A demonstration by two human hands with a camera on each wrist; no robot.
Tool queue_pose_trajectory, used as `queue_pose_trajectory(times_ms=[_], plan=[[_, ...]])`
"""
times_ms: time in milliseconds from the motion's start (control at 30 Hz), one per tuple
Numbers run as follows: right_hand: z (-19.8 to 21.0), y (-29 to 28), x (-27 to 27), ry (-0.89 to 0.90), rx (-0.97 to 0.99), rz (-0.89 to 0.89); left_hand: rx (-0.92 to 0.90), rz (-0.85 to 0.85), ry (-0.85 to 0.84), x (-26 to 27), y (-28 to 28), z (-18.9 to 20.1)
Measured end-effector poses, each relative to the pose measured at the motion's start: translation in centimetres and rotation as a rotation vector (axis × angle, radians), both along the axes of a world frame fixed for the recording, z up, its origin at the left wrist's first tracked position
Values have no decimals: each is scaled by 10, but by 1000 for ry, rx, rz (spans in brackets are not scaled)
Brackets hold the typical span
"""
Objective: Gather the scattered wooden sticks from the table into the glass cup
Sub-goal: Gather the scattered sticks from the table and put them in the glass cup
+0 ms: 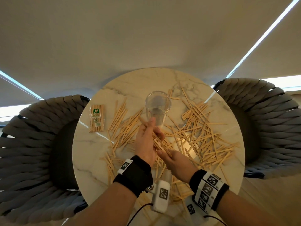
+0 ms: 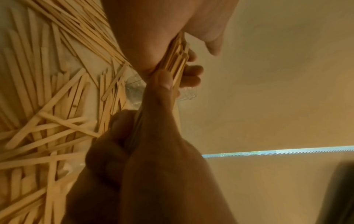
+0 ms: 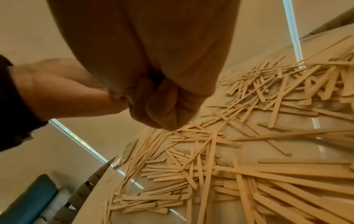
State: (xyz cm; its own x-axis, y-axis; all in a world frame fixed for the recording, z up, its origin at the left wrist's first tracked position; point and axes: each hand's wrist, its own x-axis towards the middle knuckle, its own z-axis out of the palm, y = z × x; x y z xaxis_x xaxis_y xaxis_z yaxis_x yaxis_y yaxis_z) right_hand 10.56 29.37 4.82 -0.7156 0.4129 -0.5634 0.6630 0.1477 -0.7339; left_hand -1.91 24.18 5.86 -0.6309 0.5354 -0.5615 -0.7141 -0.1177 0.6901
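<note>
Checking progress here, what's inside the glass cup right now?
The glass cup looks empty: its clear bottom shows, no sticks. The left hand covers its lower near side; both hands hold the bundle of sticks outside it.

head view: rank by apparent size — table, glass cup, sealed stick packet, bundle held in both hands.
1. table, by far the largest.
2. glass cup.
3. sealed stick packet, close to the cup; the cup rises nearer the camera, so this order is unsure.
4. bundle, partly hidden by left hand and right hand.
</note>
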Motion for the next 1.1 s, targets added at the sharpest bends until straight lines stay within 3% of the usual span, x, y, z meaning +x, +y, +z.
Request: queue_pose_trajectory(times_ms=[133, 267, 433, 533, 600, 700, 833, 933, 1033, 1100], plan=[[5, -3, 0, 33, -186, -72, -147, 33, 141, 6, -1, -4], [10, -6, 2, 88, -355, -195, -89, 136, 197, -4, 2, -4], [7, -7, -2, 67, -489, -333, -123, 115, 167, 2, 6, 1], [6, -6, -2, 86, -459, -330, -95, 124, 120, 2, 9, 0], [7, -3, -2, 57, -335, -283, -65, 106, 57, 3, 8, 3], [6, 6, -1, -5, -109, -279, -31, -93, 12, 8, 3, 5], [6, 16, 0, 22, 73, -215, -281, -616, 400, 13, -7, 1], [10, 14, -1, 84, 19, -240, -234, -634, 422, 8, -10, 7], [11, 16, 10, 114, 2, -316, -311, -636, 651, -9, -6, 29], [5, 21, 30, 79, 82, -308, -347, -527, 772, -29, 4, 47]])
